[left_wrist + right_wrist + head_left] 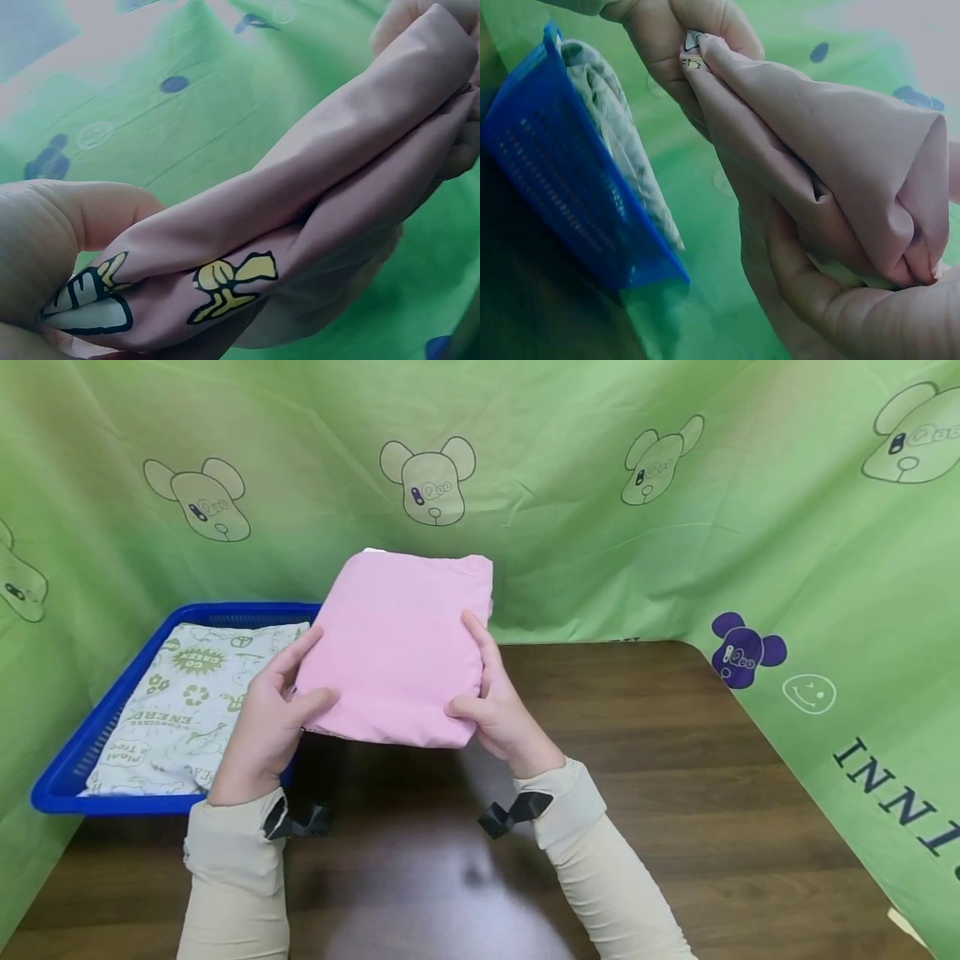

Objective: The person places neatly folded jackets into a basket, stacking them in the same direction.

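Note:
A folded pink cloth point(397, 652), thick and roughly square, is held up above the table between both hands. My left hand point(270, 718) grips its left side, thumb on top near the lower corner. On the opposite side my right hand point(498, 710) grips it, thumb also on top. In the left wrist view the folded layers of the pink cloth point(300, 180) show, with yellow and white cartoon prints near the left thumb. The right wrist view shows the pink cloth's point(832, 127) rolled edge, with some fingers hidden beneath.
At the left stands a blue plastic basket point(112, 806). Inside lies a folded white cloth point(187, 710) with green print. The brown wooden table point(645, 793) extends to the right. A green curtain point(555, 535) with mouse-head drawings hangs behind and along the sides.

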Demonstrator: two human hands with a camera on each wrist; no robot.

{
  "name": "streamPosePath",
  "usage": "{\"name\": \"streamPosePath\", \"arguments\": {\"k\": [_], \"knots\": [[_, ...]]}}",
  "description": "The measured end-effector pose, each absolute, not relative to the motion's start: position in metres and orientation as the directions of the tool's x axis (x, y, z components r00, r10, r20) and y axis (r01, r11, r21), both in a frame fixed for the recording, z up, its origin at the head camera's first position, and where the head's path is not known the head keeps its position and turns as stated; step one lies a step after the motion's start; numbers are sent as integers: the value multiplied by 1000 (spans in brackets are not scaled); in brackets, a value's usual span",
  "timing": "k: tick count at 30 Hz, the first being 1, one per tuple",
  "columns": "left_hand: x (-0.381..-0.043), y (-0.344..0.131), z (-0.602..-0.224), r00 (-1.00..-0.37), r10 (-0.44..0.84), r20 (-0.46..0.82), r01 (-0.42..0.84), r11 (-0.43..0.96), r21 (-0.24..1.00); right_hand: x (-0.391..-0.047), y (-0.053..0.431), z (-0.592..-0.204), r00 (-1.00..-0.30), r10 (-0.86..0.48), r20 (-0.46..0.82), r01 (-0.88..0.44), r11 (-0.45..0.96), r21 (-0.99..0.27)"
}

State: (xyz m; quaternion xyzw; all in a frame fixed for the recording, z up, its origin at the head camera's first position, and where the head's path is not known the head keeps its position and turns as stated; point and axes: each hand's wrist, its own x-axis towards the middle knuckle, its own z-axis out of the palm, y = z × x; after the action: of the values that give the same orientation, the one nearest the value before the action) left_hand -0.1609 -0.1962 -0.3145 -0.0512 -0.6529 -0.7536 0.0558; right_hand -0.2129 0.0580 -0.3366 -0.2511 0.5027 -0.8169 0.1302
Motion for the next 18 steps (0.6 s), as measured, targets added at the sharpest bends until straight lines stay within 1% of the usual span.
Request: {"name": "streamPosePath", "arguments": {"k": [5, 9, 13, 18], "knots": [[-154, -213, -311, -983, -99, 154, 173, -224, 959, -212, 36, -334, -834, -470, 287, -33, -478, -878], [-148, -228, -310, -973, -165, 161, 207, -321, 924, -211, 18, -334, -828, -480, 290, -29, -480, -877], [-143, -242, -310, -956, -235, 176, 262, -409, 874, -211, 1, -335, -817, -496, 294, -19, -487, -873], [-139, -256, -309, -918, -351, 188, 347, -477, 807, -210, -21, -335, -804, -515, 298, -3, -496, -868]]}}
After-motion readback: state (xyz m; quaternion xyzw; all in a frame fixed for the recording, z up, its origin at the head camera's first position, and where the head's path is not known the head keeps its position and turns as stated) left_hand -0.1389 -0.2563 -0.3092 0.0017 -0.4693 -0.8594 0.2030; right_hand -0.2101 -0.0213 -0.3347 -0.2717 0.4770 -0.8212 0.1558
